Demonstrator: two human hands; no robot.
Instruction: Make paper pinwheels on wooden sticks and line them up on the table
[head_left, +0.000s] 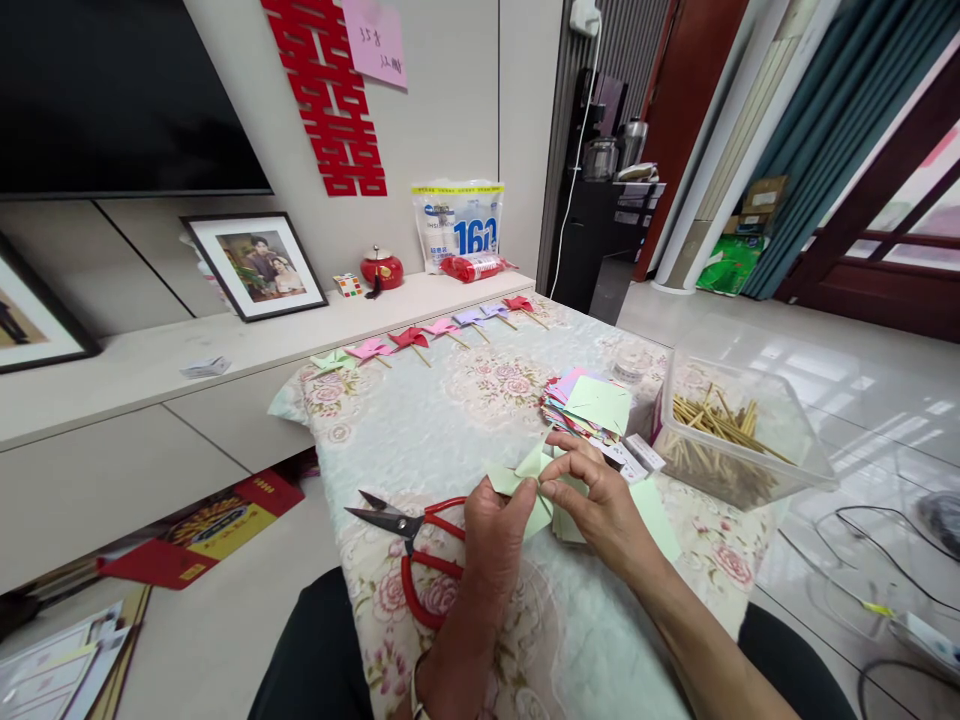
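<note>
A light green paper pinwheel (537,517) is between my two hands, its blades partly folded toward the middle. My left hand (496,535) pinches it near the centre with thumb and fingers. From the other side, the thumb and forefinger of my right hand (596,492) grip the same paper; whatever is at the pinch point is hidden. Under my right wrist lie more light green sheets (654,515). Red-handled scissors (409,525) rest with blades apart just left of my left hand. Beyond my hands sits a stack of coloured paper squares (596,402), a green one on top.
Several finished pinwheels (411,339) on sticks line the table's far edge. At the right stands a clear plastic box (806,465) of thin wooden sticks. Small white boxes (643,452) and a tape roll (631,362) lie near it. A floral cloth (600,640) covers the table.
</note>
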